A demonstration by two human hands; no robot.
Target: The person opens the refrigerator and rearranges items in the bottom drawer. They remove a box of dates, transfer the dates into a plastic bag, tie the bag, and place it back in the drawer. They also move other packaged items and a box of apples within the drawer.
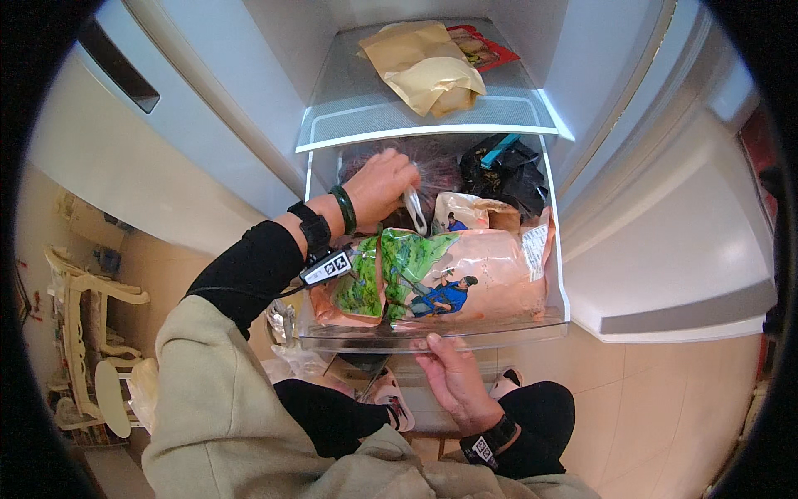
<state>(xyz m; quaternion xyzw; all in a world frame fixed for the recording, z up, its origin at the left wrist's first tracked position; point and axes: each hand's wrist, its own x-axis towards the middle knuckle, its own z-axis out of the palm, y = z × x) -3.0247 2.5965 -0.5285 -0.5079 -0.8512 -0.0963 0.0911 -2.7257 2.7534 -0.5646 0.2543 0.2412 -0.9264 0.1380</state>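
Observation:
A refrigerator drawer (564, 274) is pulled out before me, with a clear plastic front. Inside it my left hand (383, 181) pinches a twisted end of a clear plastic bag (416, 209); dark reddish contents show through the plastic behind the hand. Large pink packages (492, 268) printed with a green landscape and a figure in blue lie along the drawer's front. A smaller pink package (461, 212), folded over, sits behind them. My right hand (446, 374) holds the lower front lip of the drawer, thumb on top; its other fingers are partly hidden.
A black plastic bag with a teal clip (500, 151) fills the drawer's back right. On the shelf (324, 103) above lie a brown paper bag (430, 68) and a red packet (480, 47). Open doors flank the compartment, the right one (673, 249) low. Plastic bags (299, 362) are by my feet.

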